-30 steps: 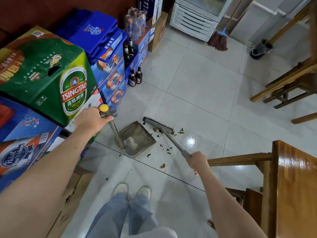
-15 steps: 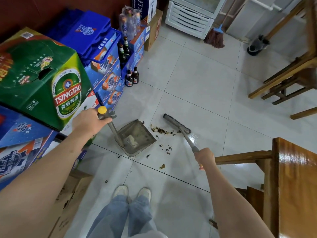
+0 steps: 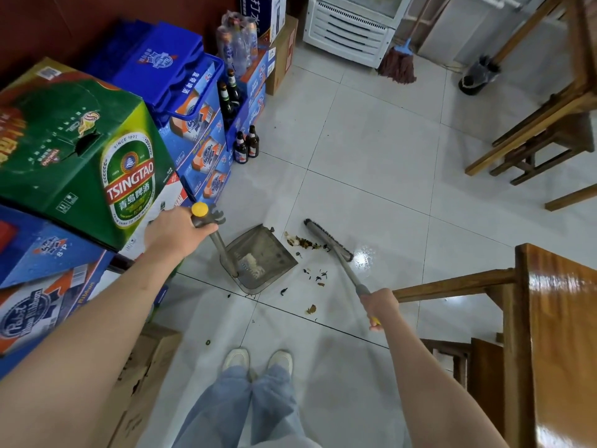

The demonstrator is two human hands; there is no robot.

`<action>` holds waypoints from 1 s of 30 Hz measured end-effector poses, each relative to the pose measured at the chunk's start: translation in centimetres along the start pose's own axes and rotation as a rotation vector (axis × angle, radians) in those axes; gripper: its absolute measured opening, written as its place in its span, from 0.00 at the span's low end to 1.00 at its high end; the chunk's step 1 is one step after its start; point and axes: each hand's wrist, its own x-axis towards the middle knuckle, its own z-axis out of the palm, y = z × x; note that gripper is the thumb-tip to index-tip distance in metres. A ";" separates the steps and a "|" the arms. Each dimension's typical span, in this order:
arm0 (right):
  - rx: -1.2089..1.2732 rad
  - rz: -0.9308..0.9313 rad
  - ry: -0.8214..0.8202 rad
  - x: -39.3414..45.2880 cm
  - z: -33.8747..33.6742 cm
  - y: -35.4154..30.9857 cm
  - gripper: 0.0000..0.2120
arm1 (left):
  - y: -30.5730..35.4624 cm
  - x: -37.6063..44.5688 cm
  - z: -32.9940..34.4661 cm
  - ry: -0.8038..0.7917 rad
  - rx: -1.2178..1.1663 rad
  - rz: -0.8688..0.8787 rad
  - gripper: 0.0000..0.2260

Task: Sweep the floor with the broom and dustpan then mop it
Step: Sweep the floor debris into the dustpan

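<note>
We grip dustpan point(image 3: 262, 258) handle in left hand point(image 3: 176, 232), broom point(image 3: 329, 240) shaft in right hand point(image 3: 378, 307). Debris point(image 3: 302, 242) lies between bristles and pan lip on floor point(image 3: 371, 163). Best: short low strokes, pan edge flat. Mop point(image 3: 398, 64) waits by wall.

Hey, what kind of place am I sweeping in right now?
Probably a small restaurant or eatery, in its dining and storage corner. Stacked beer cartons and loose beer bottles line the wall, wooden tables and benches stand on the tiled floor, and a white cooler sits at the back.
</note>
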 end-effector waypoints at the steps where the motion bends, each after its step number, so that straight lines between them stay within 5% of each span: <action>1: 0.009 0.002 -0.003 -0.3 0.5 0.0 0.09 | -0.1 -0.1 0.0 0.004 0.008 0.008 0.22; 17: 0.056 -0.017 -0.002 -5.0 6.7 1.4 0.11 | -2.4 -3.0 -0.1 -0.005 -0.044 0.058 0.21; 30: -0.089 0.052 0.017 -5.6 5.1 6.3 0.09 | -5.6 -10.0 1.1 0.065 -0.034 -0.064 0.23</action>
